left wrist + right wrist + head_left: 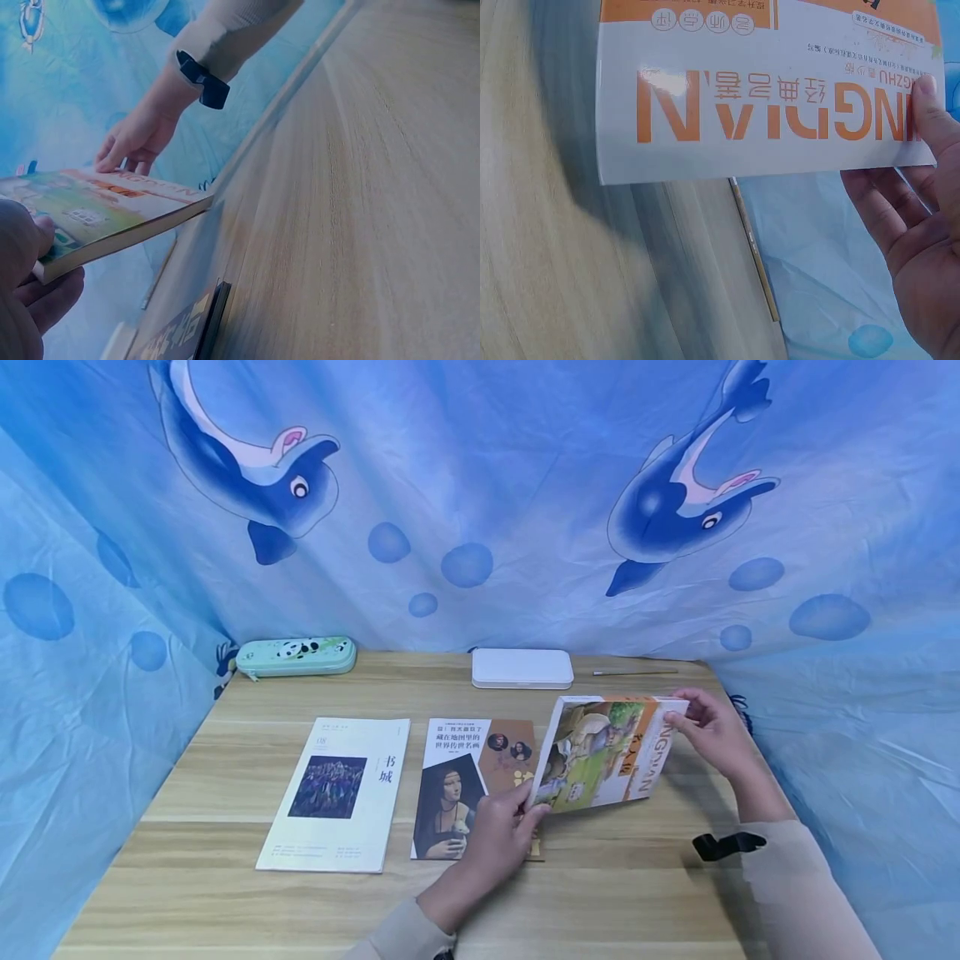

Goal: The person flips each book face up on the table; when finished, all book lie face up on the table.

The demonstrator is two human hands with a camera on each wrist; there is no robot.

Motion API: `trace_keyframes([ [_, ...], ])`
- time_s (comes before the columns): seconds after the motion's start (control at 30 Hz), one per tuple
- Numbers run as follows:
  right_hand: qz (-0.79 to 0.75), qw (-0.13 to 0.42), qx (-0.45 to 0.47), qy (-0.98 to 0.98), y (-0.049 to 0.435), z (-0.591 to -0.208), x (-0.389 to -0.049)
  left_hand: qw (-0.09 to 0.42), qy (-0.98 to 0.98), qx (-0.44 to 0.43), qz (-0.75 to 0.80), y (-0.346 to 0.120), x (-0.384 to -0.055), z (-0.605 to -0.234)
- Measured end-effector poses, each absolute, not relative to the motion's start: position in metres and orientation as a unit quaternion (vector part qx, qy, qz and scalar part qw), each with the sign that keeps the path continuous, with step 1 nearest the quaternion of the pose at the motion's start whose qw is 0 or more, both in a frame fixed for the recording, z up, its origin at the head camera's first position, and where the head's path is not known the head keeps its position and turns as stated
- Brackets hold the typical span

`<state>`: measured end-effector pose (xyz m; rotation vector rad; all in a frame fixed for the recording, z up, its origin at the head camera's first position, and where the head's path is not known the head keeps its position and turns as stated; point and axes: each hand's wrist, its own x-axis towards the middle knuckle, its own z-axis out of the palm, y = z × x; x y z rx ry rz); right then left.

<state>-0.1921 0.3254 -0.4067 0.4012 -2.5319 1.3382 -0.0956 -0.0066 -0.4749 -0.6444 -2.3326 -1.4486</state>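
A thick paperback book (592, 756) with a green picture and orange-and-white cover is held tilted above the right part of the table. My left hand (497, 828) pinches its near left corner, thumb on the cover and fingers beneath. At the far right corner, my right hand (712, 735) grips it between thumb and fingers. Large orange letters on its white strip show in the right wrist view, on the cover (727, 112). Just left of it lies a painting book (450, 810) with a portrait on the front, partly covered by my left hand. Farther left is a white magazine (333, 846).
Along the back of the wooden table (202, 827) lie a mint panda pencil case (296, 657), a white flat case (522, 667) and a thin stick (633, 672). A blue dolphin-print curtain (480, 485) encloses the table at the back and sides.
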Motion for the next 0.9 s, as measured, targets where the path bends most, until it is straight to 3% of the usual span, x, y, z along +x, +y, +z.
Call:
trace_keyframes([
  [0.2,0.463,0.109,0.134,-0.869,0.335,-0.429,-0.208,0.122,-0.81,-0.199,-0.538,-0.008,-0.094,-0.477],
  [0.57,0.431,0.058,0.057,-0.899,0.327,-0.442,-0.227,-0.018,-0.775,-0.116,-0.621,0.0,-0.084,-0.483],
  [0.9,0.44,-0.011,-0.024,-0.898,0.302,-0.465,-0.242,-0.049,-0.802,-0.106,-0.586,0.0,-0.078,-0.496],
])
